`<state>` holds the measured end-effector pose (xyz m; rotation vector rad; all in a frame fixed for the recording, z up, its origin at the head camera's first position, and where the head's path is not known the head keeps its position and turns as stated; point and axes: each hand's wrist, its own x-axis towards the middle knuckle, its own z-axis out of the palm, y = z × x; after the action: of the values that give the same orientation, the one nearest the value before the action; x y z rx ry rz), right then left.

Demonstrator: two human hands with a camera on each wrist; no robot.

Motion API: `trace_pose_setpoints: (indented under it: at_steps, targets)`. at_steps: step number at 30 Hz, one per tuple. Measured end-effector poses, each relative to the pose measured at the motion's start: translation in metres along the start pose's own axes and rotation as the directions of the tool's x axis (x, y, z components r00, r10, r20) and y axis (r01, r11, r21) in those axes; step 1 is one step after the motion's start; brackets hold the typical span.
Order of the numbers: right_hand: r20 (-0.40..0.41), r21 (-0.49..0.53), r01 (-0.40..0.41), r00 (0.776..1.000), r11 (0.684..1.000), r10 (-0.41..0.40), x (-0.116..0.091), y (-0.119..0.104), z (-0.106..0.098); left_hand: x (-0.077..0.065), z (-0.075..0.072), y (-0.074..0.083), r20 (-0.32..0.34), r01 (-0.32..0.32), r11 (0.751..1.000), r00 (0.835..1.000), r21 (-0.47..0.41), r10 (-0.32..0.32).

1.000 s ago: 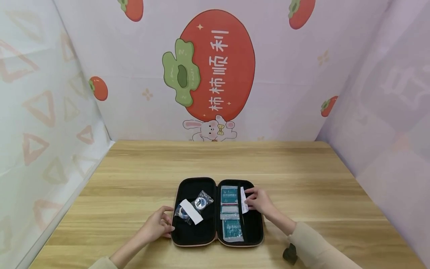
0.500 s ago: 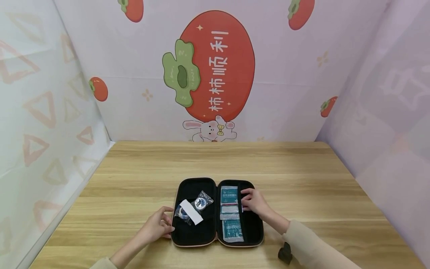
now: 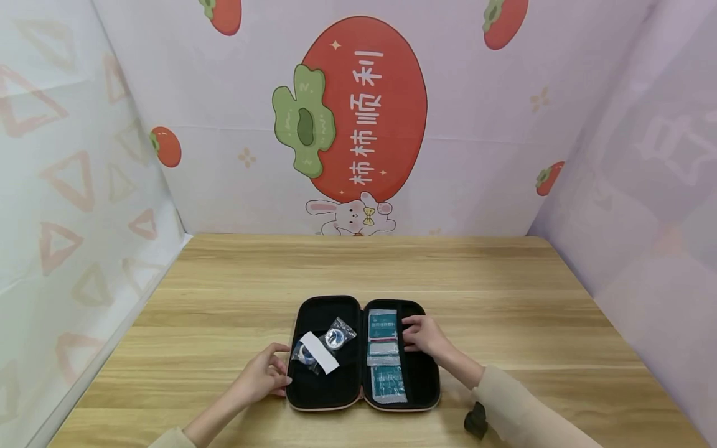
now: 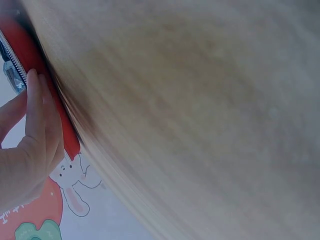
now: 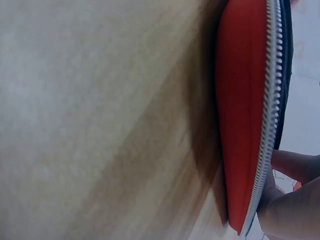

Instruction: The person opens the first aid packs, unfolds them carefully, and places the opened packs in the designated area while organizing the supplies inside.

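Observation:
A zippered case (image 3: 325, 395), red outside and black inside, lies unfolded on the table. My left hand (image 3: 260, 374) touches its left rim; in the left wrist view the fingers (image 4: 36, 107) lie nearly straight along the red wall. My right hand (image 3: 427, 337) reaches into the right half, fingertips at the black elastic strap (image 3: 403, 367). A white slip it held is hidden there, so I cannot tell whether it still pinches it. Under the strap sit teal sachets (image 3: 388, 382). The left half holds bagged rolls (image 3: 335, 338) and a white strip (image 3: 318, 353).
The case stands on a wood-grain table (image 3: 224, 280). A small dark object (image 3: 476, 420) hangs by the right sleeve (image 3: 521, 404). Printed cloth walls (image 3: 476, 174) enclose the table at the back and on both sides.
My right hand has moved slightly left toward the strap, and the white slip has gone out of sight there. The left hand and the case have stayed in place.

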<state>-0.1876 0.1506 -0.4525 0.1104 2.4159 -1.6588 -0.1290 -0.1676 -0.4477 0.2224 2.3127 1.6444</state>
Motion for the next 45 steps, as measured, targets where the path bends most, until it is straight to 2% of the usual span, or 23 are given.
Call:
trace_pose_setpoints:
  at_steps: [7,14,19,29,38,45]
  targets:
    - [0.072,-0.014,0.091,0.993,0.996,-0.09,-0.003,-0.005,-0.013,-0.001,0.001,0.001,-0.006,0.011,1.0,1.0,0.0,-0.011]
    - [0.006,-0.154,0.177,0.984,0.972,-0.179,-0.007,-0.016,-0.014,-0.001,0.001,0.001,-0.01,0.01,1.0,1.0,-0.006,-0.01]
    - [0.029,-0.23,0.251,0.967,0.94,-0.252,-0.01,-0.022,-0.01,-0.001,0.001,-0.001,-0.012,0.022,1.0,1.0,-0.003,-0.022]
    - [0.198,-0.212,0.383,0.918,0.899,-0.344,-0.012,-0.035,0.007,-0.002,0.001,-0.001,-0.003,0.013,1.0,1.0,-0.014,-0.013]
    - [0.303,-0.156,0.415,0.884,0.896,-0.356,-0.016,-0.047,0.033,-0.001,0.001,0.002,-0.019,0.023,1.0,1.0,0.001,-0.023]
    - [0.367,-0.156,0.437,0.858,0.886,-0.358,-0.015,-0.056,0.05,-0.002,0.001,0.001,-0.012,0.019,1.0,1.0,-0.003,-0.019]
